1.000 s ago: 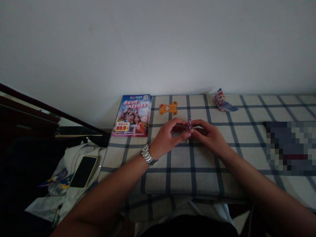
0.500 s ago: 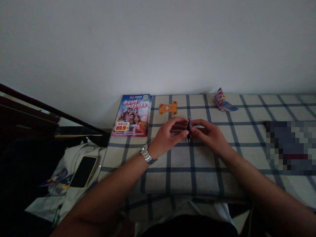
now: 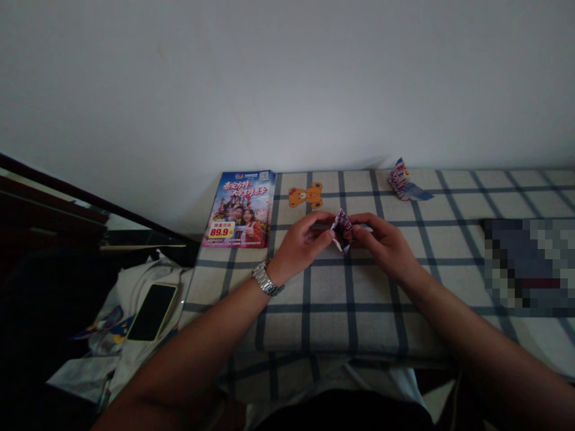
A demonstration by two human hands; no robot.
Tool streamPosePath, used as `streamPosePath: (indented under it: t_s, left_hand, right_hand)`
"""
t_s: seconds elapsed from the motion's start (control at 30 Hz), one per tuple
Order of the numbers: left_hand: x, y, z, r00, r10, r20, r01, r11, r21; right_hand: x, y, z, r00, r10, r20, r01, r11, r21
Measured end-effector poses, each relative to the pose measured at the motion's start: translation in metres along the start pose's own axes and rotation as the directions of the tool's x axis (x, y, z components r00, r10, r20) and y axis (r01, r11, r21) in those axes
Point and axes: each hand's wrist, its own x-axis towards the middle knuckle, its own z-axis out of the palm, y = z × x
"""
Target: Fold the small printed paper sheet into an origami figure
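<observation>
Between my two hands is a small folded paper with a printed, purplish pattern, spread into a diamond shape with a dark hollow in its middle. My left hand, with a metal watch on the wrist, pinches its left side between thumb and fingers. On the opposite side my right hand grips it the same way. Both hands are just above the checked tablecloth. Farther back stands a folded paper figure in blue, red and white, with a pointed top.
A stack of printed flyers lies at the table's left end, beside a bear-shaped sticker or cutout. Off the left edge, a phone rests on white bags. A blurred-out dark item sits at right. The wall rises behind.
The folded paper between my hands has opened from a thin, edge-on shape into a wider diamond. My hands have drawn slightly apart, both still holding it.
</observation>
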Motion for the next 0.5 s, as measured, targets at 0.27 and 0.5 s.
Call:
streamPosePath:
  t_s: [0.27,0.5]
  left_hand:
    - [0.0002,0.0006,-0.0005,0.999,0.032,0.007,-0.032,0.999,-0.017]
    - [0.0001,-0.0002,-0.0021,0.998,0.058,0.029,-0.056,0.996,-0.067]
  right_hand:
    - [-0.0008,-0.0013,0.0014,0.999,-0.038,-0.026,0.038,0.999,-0.011]
    - [-0.0012,-0.0003,0.0009,0.998,-0.065,-0.007,0.065,0.998,-0.002]
